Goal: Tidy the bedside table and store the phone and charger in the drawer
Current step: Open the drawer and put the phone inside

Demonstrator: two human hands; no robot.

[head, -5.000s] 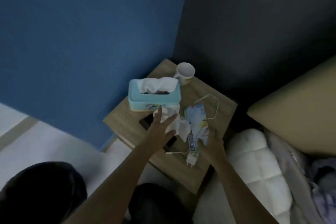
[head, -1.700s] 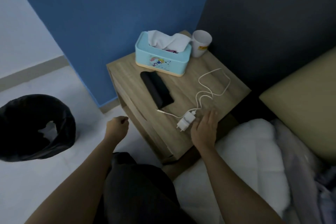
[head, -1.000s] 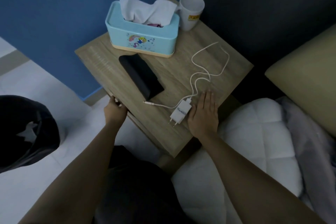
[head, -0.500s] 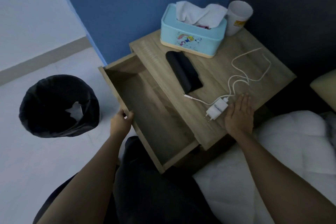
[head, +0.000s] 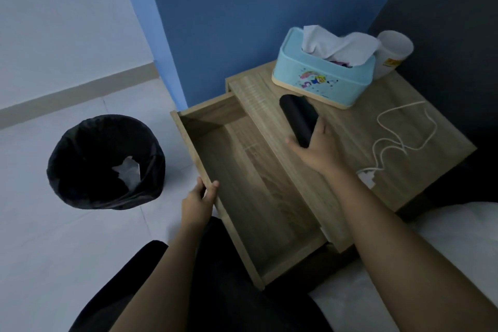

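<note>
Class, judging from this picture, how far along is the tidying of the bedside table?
Done: crumpled paper sits in the black-lined bin, and the wooden drawer is open, held by the left hand. In hand: the right hand grips the black phone. Left: the white charger and cable remain on top.

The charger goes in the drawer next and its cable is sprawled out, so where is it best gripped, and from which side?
Probably the white plug block at the near end of the charger: it is the only rigid part, lying flat near the table's front edge. Come from above with the right hand, once it has put down the phone, pinching the block's sides. The cable loops loosely and would trail behind.
</note>
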